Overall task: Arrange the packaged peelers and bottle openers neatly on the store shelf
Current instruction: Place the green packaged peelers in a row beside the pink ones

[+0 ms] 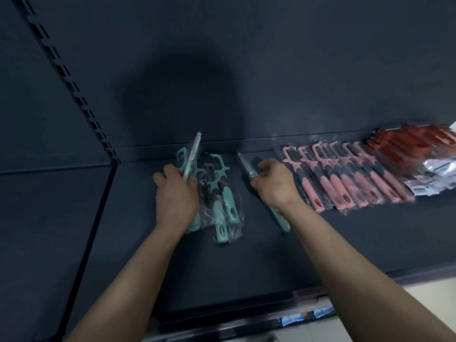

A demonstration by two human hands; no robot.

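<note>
A pile of peelers (223, 193) lies left of centre on the shelf (246, 262). At its left edge the left hand (175, 193) grips an upright peeler (193, 151). Just to the right, the right hand (275, 185) holds a single peeler (246, 166). Farther right runs a row of peelers (345, 178), then stacked packets (409, 141).

Your left grip (175, 193), reaching toward 1 o'clock, clasps a packaged peeler (193, 155); your right grip (274, 186), toward 10 o'clock, clasps a second peeler (246, 166).

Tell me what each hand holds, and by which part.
Left hand grips the tilted teal peeler pack around its middle; right hand grips the second teal peeler pack, also mid-length.
</note>
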